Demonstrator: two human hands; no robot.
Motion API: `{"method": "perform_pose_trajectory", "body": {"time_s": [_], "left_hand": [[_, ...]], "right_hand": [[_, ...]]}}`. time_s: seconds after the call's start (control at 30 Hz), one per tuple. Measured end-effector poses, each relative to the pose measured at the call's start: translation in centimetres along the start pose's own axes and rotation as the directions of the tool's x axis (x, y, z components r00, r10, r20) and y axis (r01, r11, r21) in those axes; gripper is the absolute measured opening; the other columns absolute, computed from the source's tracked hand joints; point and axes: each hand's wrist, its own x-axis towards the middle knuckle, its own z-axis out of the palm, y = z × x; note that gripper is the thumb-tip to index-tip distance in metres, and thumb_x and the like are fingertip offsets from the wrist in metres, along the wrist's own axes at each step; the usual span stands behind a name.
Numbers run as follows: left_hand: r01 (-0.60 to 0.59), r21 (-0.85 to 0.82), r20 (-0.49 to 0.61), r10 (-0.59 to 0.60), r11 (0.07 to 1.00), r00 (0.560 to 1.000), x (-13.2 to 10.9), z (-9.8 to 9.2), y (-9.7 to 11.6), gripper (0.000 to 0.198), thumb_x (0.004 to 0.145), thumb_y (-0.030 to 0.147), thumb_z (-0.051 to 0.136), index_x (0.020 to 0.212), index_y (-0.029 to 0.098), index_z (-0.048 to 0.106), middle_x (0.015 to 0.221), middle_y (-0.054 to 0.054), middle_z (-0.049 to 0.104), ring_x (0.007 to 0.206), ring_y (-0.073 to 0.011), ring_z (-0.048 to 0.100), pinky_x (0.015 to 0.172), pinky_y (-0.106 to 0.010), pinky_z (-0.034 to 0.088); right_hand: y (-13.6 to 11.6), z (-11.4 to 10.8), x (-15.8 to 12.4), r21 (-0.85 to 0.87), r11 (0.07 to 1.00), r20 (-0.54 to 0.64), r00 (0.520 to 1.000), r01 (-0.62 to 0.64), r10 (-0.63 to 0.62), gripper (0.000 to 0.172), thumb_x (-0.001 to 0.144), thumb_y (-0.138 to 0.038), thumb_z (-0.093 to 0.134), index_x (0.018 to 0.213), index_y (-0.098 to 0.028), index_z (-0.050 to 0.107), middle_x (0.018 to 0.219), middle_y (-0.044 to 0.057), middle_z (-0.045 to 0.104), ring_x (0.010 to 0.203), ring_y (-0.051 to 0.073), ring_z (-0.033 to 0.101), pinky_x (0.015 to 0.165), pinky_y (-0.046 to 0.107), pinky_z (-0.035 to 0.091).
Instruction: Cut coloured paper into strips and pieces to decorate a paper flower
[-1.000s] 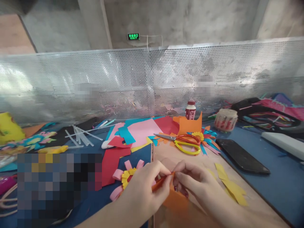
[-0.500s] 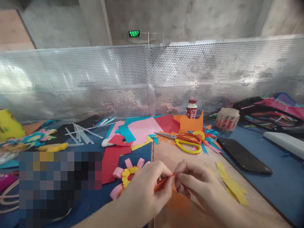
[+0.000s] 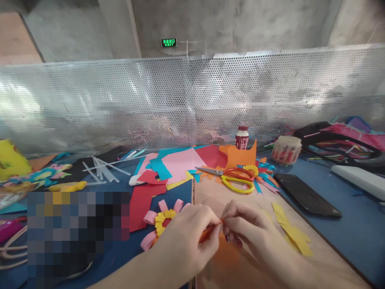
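Observation:
Both my hands meet fingertip to fingertip over the wooden board. Orange paper (image 3: 207, 233) shows between the thumb and fingers of my left hand (image 3: 191, 237), which pinch it. My right hand (image 3: 251, 230) pinches the same paper at its end; only a sliver shows there. Partly behind my left hand lies a paper flower (image 3: 161, 220) with pink loop petals and a yellow fringed ring around a red middle. Ahead of my hands are scissors (image 3: 231, 178) with one red and one yellow handle. Yellow paper strips (image 3: 294, 233) lie to the right of my right hand.
A black phone (image 3: 306, 194) lies at the right, with a glass jar (image 3: 286, 150) beyond it. Coloured paper sheets (image 3: 180, 162) and a bottle (image 3: 242, 137) stand before the perforated metal screen (image 3: 150, 92). On the left are a yellow glue gun (image 3: 67, 186) and clear glue sticks (image 3: 102, 168).
My hands stay pinched on the orange paper with only slight finger movement. The view has shifted a little.

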Motion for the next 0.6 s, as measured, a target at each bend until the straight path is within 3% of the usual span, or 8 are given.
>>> {"method": "perform_pose_trajectory", "body": {"time_s": [0.1, 0.23, 0.37, 0.6], "left_hand": [[0.134, -0.160, 0.040, -0.129, 0.978, 0.991, 0.3, -0.2, 0.1, 0.011, 0.084, 0.020, 0.042, 0.078, 0.021, 0.051, 0.071, 0.003, 0.060, 0.067, -0.0112, 0.055, 0.067, -0.026, 0.041], [0.354, -0.484, 0.164, -0.314, 0.800, 0.935, 1.0, -0.5, 0.0, 0.011, 0.085, 0.028, 0.045, 0.078, 0.020, 0.050, 0.072, 0.001, 0.059, 0.062, -0.0103, 0.054, 0.060, -0.024, 0.042], [0.395, -0.614, 0.215, -0.337, 0.684, 0.917, 1.4, -0.3, -0.1, 0.013, 0.082, 0.029, 0.049, 0.075, 0.019, 0.050, 0.063, 0.003, 0.054, 0.055, -0.0090, 0.049, 0.052, -0.022, 0.039], [0.395, -0.596, 0.211, -0.338, 0.699, 0.917, 1.1, -0.1, -0.3, 0.013, 0.084, 0.030, 0.050, 0.077, 0.019, 0.053, 0.069, 0.003, 0.057, 0.058, -0.0079, 0.050, 0.055, -0.021, 0.040]], "right_hand": [[-0.4, -0.2, 0.1, -0.086, 0.996, 0.015, 1.000, -0.007, 0.008, 0.010, 0.080, -0.023, 0.054, 0.073, -0.018, 0.058, 0.063, -0.002, 0.055, 0.056, 0.008, 0.046, 0.051, 0.021, 0.034], [-1.1, -0.8, 0.5, -0.222, 0.972, 0.087, 0.994, 0.079, -0.061, 0.018, 0.079, -0.033, 0.060, 0.093, -0.021, 0.061, 0.086, 0.001, 0.062, 0.075, 0.013, 0.056, 0.065, 0.025, 0.043], [-0.9, -1.2, 0.7, -0.242, 0.963, 0.105, 0.989, 0.122, -0.099, 0.018, 0.077, -0.038, 0.062, 0.086, -0.022, 0.062, 0.086, 0.001, 0.062, 0.077, 0.014, 0.058, 0.066, 0.026, 0.046], [-0.8, -1.1, 0.7, -0.263, 0.954, 0.085, 0.988, 0.144, -0.126, 0.018, 0.078, -0.037, 0.062, 0.077, -0.019, 0.062, 0.075, 0.000, 0.062, 0.062, 0.009, 0.055, 0.059, 0.023, 0.046]]}}
